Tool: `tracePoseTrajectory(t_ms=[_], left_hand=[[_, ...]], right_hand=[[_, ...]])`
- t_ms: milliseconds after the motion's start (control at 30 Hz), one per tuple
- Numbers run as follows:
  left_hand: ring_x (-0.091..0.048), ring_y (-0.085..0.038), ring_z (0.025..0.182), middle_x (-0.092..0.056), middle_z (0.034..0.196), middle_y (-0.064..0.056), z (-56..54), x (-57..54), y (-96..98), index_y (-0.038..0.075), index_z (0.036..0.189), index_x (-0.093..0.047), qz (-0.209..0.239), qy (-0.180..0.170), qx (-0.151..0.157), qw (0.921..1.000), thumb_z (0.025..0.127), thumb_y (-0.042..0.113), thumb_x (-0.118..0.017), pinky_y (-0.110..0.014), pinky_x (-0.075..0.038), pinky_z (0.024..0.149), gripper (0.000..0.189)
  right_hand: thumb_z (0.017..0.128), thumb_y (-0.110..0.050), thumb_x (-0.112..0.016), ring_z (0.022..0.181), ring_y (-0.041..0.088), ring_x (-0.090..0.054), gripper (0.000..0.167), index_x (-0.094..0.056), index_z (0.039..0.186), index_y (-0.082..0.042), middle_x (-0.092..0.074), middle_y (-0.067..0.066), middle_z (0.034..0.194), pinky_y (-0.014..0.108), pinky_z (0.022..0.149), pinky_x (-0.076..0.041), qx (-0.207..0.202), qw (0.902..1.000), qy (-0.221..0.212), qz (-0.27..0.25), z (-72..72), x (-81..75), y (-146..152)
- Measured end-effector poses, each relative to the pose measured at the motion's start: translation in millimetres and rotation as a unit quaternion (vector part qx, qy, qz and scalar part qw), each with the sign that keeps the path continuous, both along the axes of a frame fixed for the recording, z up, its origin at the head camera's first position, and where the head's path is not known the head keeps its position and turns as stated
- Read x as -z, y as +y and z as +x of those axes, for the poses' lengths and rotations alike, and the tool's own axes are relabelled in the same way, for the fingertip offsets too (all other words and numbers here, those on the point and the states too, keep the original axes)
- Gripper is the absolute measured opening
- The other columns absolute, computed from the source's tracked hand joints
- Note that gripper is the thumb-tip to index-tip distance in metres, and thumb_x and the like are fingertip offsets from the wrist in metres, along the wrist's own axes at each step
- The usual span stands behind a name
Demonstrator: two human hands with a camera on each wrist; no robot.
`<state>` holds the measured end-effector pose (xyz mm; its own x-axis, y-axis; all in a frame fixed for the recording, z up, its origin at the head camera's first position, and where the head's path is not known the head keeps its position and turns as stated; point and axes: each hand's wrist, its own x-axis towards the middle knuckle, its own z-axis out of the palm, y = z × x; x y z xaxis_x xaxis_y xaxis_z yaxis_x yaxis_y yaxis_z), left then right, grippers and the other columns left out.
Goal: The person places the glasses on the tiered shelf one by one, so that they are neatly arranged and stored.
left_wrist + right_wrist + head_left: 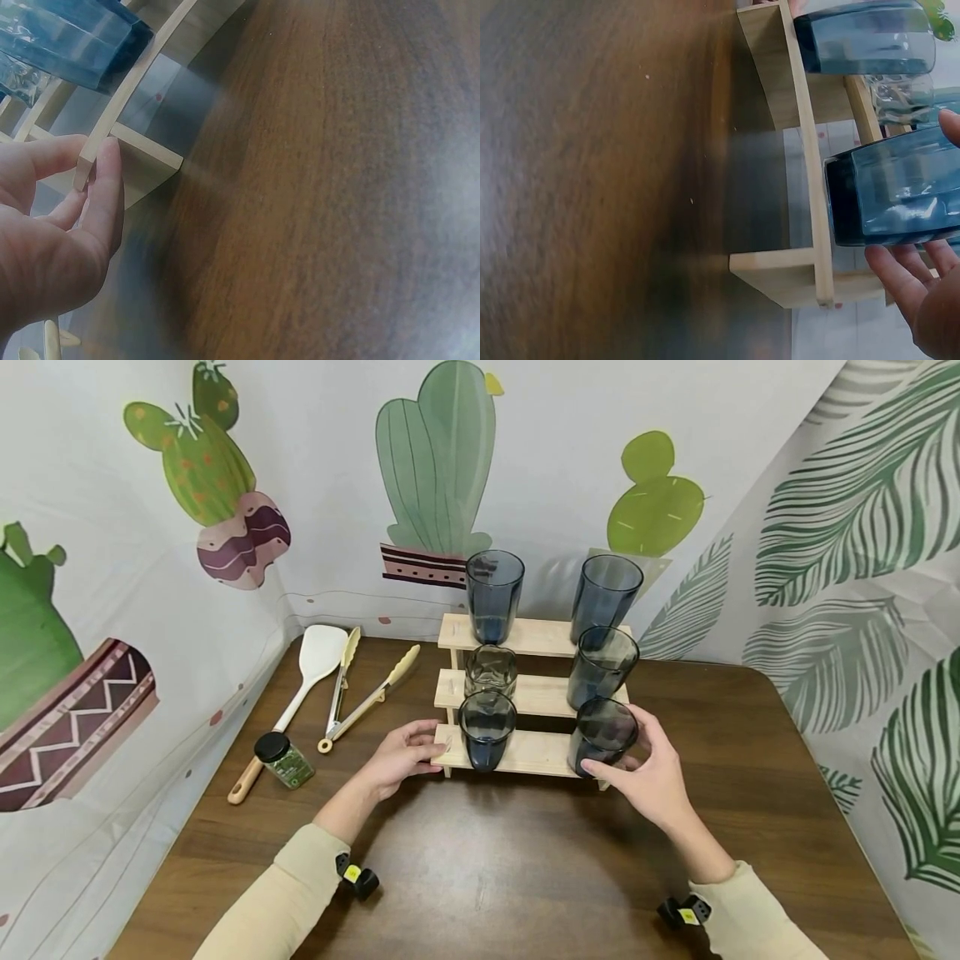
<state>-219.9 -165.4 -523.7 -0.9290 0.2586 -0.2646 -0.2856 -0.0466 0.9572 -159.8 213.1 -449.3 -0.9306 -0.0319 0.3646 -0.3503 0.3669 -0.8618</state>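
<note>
A three-tier wooden rack [536, 752] stands on the table with glasses on every tier. My left hand [405, 760] pinches the left end of its lowest board [112, 112], thumb above and fingers beneath. At the right end of that tier, my right hand [651, 777] holds a blue-grey glass tumbler [600, 731] between thumb and fingers. In the right wrist view this tumbler [896, 191] has its base right at the board. A similar tumbler [486, 735] stands at the lowest tier's left, close to my left hand.
On the middle tier are a short clear glass [491, 668] and a tumbler [602, 668]. Two taller tumblers, left [495, 597] and right [606, 597], occupy the top tier. Left of the rack lie tongs [367, 702], a white spatula [318, 656] and a black-lidded jar [285, 760].
</note>
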Motion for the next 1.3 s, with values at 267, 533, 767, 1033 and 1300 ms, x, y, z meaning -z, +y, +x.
tracePoseTrajectory(t_ms=[267,533,767,1033,1300], left_hand=[[-0.069,-0.020,0.092,-0.062,0.121,-0.022,0.8,-2.0,1.0,-0.008,0.152,-0.039,0.004,-0.001,0.003,1.0000,0.097,0.000,-0.069,-0.039,-0.064,0.084,0.063],[-0.069,-0.020,0.090,-0.063,0.120,-0.022,0.9,-4.8,-0.8,-0.009,0.151,-0.040,0.016,-0.005,0.000,0.9999,0.096,-0.004,-0.068,-0.034,-0.064,0.079,0.062],[-0.069,-0.020,0.087,-0.064,0.116,-0.020,1.0,-3.7,-1.1,-0.009,0.150,-0.042,0.016,-0.008,-0.003,0.9998,0.095,-0.006,-0.068,-0.034,-0.064,0.076,0.061],[-0.069,-0.022,0.096,-0.063,0.126,-0.026,-4.8,-6.1,-6.7,-0.009,0.148,-0.046,-0.038,0.025,0.007,0.9989,0.097,0.002,-0.068,-0.040,-0.063,0.084,0.056],[-0.061,-0.047,0.118,-0.053,0.140,-0.034,-18.2,-37.1,-22.2,-0.008,0.151,-0.041,-0.060,0.068,-0.013,0.9958,0.102,0.003,-0.060,-0.049,-0.057,0.099,0.054]], right_hand=[[0.071,0.007,-0.092,0.106,0.004,-0.062,0.089,-0.048,0.148,-0.004,-0.063,0.009,0.122,0.019,0.079,-0.060,0.008,0.9995,-0.021,-0.022,0.9,2.8,-5.4],[0.074,0.003,-0.092,0.111,0.000,-0.059,0.091,-0.044,0.151,-0.005,-0.062,0.013,0.128,0.016,0.086,-0.056,0.009,0.9995,-0.030,0.004,2.7,1.0,-8.1],[0.074,0.002,-0.092,0.114,0.001,-0.058,0.095,-0.041,0.154,-0.008,-0.060,0.013,0.132,0.015,0.087,-0.056,0.005,0.9993,-0.034,0.011,-3.0,13.8,-2.4],[0.081,0.011,-0.082,0.114,0.012,-0.058,0.087,-0.042,0.155,-0.009,-0.057,0.008,0.131,0.022,0.083,-0.060,-0.023,0.9989,0.021,-0.036,-13.0,26.8,18.0],[0.093,0.019,-0.056,0.110,0.026,-0.066,0.053,-0.043,0.144,0.015,-0.063,0.023,0.125,0.026,0.087,-0.060,-0.067,0.9737,0.130,-0.175,-29.9,3.6,42.3]])
